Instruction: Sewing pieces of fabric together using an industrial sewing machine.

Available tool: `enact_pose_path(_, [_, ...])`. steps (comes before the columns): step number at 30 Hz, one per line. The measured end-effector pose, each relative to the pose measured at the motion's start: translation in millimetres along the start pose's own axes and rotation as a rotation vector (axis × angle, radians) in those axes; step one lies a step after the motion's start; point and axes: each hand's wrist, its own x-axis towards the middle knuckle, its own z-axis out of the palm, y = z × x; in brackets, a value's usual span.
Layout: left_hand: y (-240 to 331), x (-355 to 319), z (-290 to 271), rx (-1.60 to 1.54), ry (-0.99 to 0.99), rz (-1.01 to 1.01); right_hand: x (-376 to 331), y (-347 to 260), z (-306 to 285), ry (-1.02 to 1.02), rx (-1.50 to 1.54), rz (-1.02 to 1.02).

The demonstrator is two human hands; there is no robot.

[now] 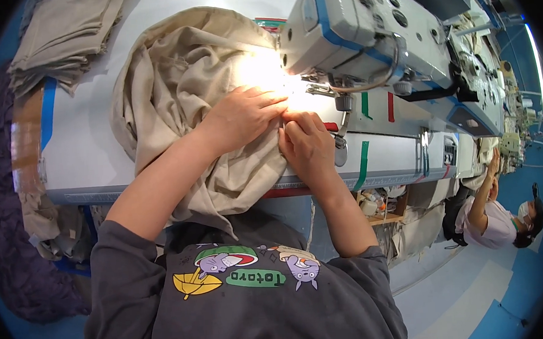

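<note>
A bunched beige cloth piece (175,81), seemingly a garment, lies on the white sewing table and hangs over its front edge. My left hand (242,117) rests flat on it, fingers stretched toward the brightly lit needle area. Close beside those fingertips, my right hand (309,142) has its fingers curled and pinched at the cloth's right edge. The white and blue sewing machine (343,30) stands just beyond both hands. Glare from its lamp washes out the needle and the cloth under it.
Folded beige pieces (69,32) are stacked at the table's far left. Dark purple cloth (19,240) heaps up left of the table. Green tape (363,162) marks the right tabletop. Below, a wooden shelf (387,216) holds small items. A co-worker (489,219) sits at the right.
</note>
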Motion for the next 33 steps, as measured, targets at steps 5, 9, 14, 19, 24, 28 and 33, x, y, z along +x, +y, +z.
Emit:
enact_pose_path(5, [-6,7,-5,-0.051,0.012,-0.023,10,4,5,0.048,-0.044,0.01])
enact_pose_path(9, [-12,10,-4,-0.098,0.039,-0.025,13,8,10,0.07,-0.069,0.041])
enact_pose_path(14, [-14,13,-4,-0.084,0.074,-0.025,15,8,13,0.102,-0.048,0.05])
enact_pose_path(19, [-16,12,-4,-0.13,0.083,-0.018,15,9,14,0.075,-0.06,0.088])
enact_pose_path(24, [-20,8,6,-0.1,0.09,-0.007,12,10,17,0.081,-0.086,0.066])
enact_pose_path(28, [-19,12,-4,-0.167,0.103,0.005,16,8,8,0.011,0.043,0.114])
enact_pose_path(33, [0,-14,-59,-0.023,-0.13,-0.069,13,-5,-13,-0.293,0.374,-0.174])
